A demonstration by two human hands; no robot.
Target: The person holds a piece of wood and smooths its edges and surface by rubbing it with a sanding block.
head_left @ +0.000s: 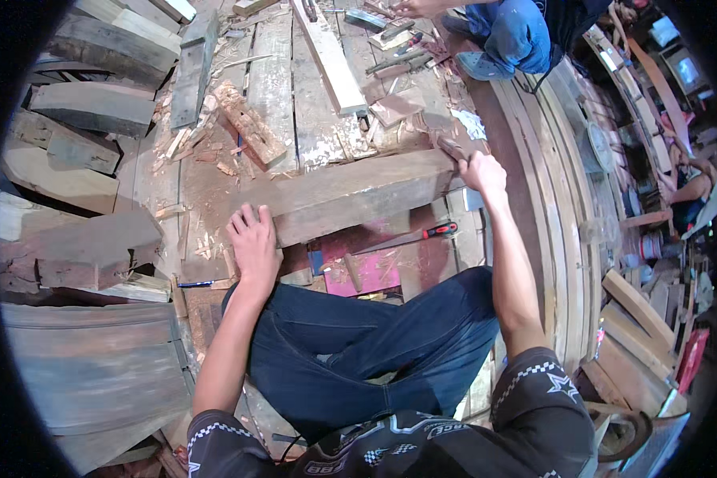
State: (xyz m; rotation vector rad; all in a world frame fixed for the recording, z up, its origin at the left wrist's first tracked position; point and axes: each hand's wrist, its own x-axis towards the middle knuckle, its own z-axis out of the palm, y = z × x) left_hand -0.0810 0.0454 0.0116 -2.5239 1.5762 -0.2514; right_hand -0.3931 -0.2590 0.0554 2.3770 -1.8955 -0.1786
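A thick grey-brown wooden beam (358,195) lies crosswise in front of my crossed legs. My left hand (253,239) grips the beam's left end, its fingers curled over the edge. At the right end, my right hand (483,173) is closed around a brown wooden tool (452,149), whose head I cannot make out. Just below the beam lies a long narrow tool with a red and black handle (440,230), its grey blade pointing left. Near that blade is a pink board (362,273) with a small wood strip (352,272) and shavings on it.
Curved timber pieces (92,107) are stacked at the left. A chipped block (248,123) and a long pale beam (331,60) lie beyond my beam, among shavings. Another person in jeans (522,40) crouches at the far right. Long planks (546,183) run along the right side.
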